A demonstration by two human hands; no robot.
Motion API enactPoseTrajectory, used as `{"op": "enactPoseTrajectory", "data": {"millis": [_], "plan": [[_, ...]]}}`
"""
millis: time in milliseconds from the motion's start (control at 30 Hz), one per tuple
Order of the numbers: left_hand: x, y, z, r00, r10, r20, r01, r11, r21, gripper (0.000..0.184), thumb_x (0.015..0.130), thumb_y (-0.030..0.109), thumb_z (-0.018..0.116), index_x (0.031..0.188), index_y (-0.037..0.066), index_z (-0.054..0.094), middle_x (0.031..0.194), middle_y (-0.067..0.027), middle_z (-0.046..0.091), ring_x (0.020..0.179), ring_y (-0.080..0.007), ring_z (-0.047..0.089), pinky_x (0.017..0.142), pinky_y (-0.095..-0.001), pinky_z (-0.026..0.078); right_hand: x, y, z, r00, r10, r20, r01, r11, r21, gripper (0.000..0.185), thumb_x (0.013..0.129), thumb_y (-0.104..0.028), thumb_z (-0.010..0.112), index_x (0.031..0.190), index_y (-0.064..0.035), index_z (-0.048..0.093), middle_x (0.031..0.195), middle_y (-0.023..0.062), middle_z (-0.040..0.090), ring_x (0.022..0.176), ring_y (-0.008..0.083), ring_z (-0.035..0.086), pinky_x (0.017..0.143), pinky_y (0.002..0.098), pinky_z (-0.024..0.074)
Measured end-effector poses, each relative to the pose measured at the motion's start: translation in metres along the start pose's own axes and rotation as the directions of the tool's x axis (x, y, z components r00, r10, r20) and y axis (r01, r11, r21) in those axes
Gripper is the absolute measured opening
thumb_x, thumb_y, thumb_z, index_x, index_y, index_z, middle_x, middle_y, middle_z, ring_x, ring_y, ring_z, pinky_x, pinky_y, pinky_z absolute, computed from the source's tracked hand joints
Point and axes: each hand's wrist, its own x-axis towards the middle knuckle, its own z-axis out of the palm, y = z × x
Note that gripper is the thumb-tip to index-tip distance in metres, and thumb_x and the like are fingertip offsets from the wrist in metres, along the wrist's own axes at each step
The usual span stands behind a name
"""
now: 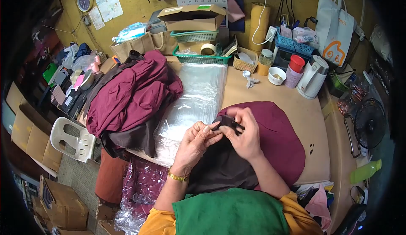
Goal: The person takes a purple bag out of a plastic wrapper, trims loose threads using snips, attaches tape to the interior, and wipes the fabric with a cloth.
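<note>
My left hand [196, 140] is closed, pinching an edge of dark fabric between thumb and fingers. Just to its right, my right hand [244, 135] grips the same dark fabric, its fingers bent and slightly blurred. The dark cloth [224, 165] hangs down from both hands toward my lap. A maroon cloth [279, 137] lies spread on the table to the right and behind it. At the left, a heap of maroon and dark cloth [131, 87] rests beside a stack of clear plastic sheets [196, 91].
Along the back are a green basket [203, 58], a jar [265, 59], a white bowl [277, 76], a red-lidded cup [294, 72] and a kettle [313, 77]. A white chair [74, 138] stands left; a green bottle [366, 171] lies right.
</note>
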Motion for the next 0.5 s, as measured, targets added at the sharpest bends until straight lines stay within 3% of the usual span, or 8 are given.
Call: {"op": "enactPoseTrajectory", "data": {"millis": [33,100,133,200,267,300,367,500], "plan": [[0.001,0.002,0.000,1.000,0.004,0.001,-0.004,1.000,-0.001,0.019,0.101,0.017,0.052,0.089,0.002,0.053,0.113,-0.0158,0.065,0.104,-0.0249,0.066,0.088,-0.0352,0.057,0.005,0.016,-0.009,0.977,0.111,0.184,-0.106,0.994,-0.040,0.020,0.080,-0.017,0.080,0.086,-0.0023,0.067,0.070,-0.0041,0.048,0.062,0.0062,0.044,0.053,0.0251,0.0378],[0.002,0.010,-0.004,0.997,0.078,-0.015,-0.076,0.994,0.077,0.017,0.102,0.015,0.048,0.092,0.002,0.052,0.108,-0.0210,0.064,0.104,-0.0245,0.066,0.093,-0.0350,0.056,0.006,0.031,-0.018,0.946,0.200,0.256,-0.200,0.979,-0.025,0.018,0.083,-0.015,0.077,0.085,-0.0018,0.065,0.069,-0.0058,0.047,0.062,0.0045,0.042,0.053,0.0233,0.0359],[0.002,0.016,-0.007,0.968,0.205,-0.146,-0.154,0.941,0.301,0.028,0.104,0.023,0.044,0.087,0.003,0.053,0.106,-0.0197,0.066,0.086,-0.0182,0.068,0.076,-0.0281,0.057,0.008,0.040,-0.018,0.903,0.281,0.326,-0.292,0.956,-0.015,0.017,0.085,-0.013,0.075,0.084,-0.0013,0.064,0.067,-0.0075,0.047,0.061,0.0027,0.040,0.054,0.0215,0.0340],[0.007,0.027,-0.059,0.863,0.446,-0.237,-0.333,0.855,0.398,0.039,0.105,0.033,0.040,0.084,0.004,0.056,0.102,-0.0157,0.067,0.064,-0.0106,0.057,0.058,-0.0225,0.046,0.005,0.055,-0.016,0.945,0.216,0.247,-0.244,0.966,0.089,0.016,0.089,-0.011,0.071,0.081,-0.0017,0.060,0.066,-0.0092,0.047,0.061,0.0008,0.038,0.054,0.0204,0.0318],[0.004,0.040,-0.058,0.809,0.487,-0.330,-0.230,0.778,0.585,0.047,0.105,0.041,0.037,0.086,0.006,0.061,0.104,-0.0089,0.066,0.062,-0.0073,0.046,0.054,-0.0216,0.034,0.006,0.052,-0.015,0.956,0.230,0.179,-0.252,0.962,0.108,0.018,0.089,-0.011,0.071,0.079,-0.0023,0.059,0.067,-0.0086,0.048,0.061,0.0012,0.039,0.053,0.0209,0.0320],[0.008,0.037,-0.057,0.805,0.497,-0.323,-0.221,0.757,0.614,0.046,0.104,0.044,0.038,0.099,0.005,0.063,0.104,-0.0030,0.063,0.073,-0.0072,0.051,0.060,-0.0216,0.038,0.007,0.053,-0.015,0.956,0.230,0.181,-0.252,0.961,0.111,0.018,0.089,-0.011,0.071,0.079,-0.0023,0.059,0.067,-0.0086,0.048,0.061,0.0012,0.039,0.053,0.0209,0.0320],[0.004,0.027,-0.046,0.880,0.460,-0.115,-0.186,0.557,0.809,0.034,0.094,0.028,0.061,0.119,0.005,0.059,0.107,-0.0025,0.061,0.082,-0.0094,0.052,0.070,-0.0251,0.044,0.008,0.054,-0.014,0.966,0.188,0.179,-0.202,0.978,0.059,0.017,0.090,-0.011,0.070,0.079,-0.0020,0.059,0.066,-0.0083,0.048,0.061,0.0014,0.039,0.053,0.0213,0.0324],[0.006,0.004,-0.012,0.917,0.386,0.103,-0.213,0.256,0.943,0.063,0.078,0.016,0.079,0.135,0.007,0.055,0.104,-0.0054,0.060,0.075,-0.0092,0.049,0.067,-0.0230,0.044,0.006,0.054,-0.009,0.971,0.162,0.178,-0.170,0.985,0.028,0.017,0.090,-0.011,0.070,0.080,-0.0018,0.060,0.065,-0.0078,0.049,0.060,0.0015,0.039,0.052,0.0218,0.0326]]}}
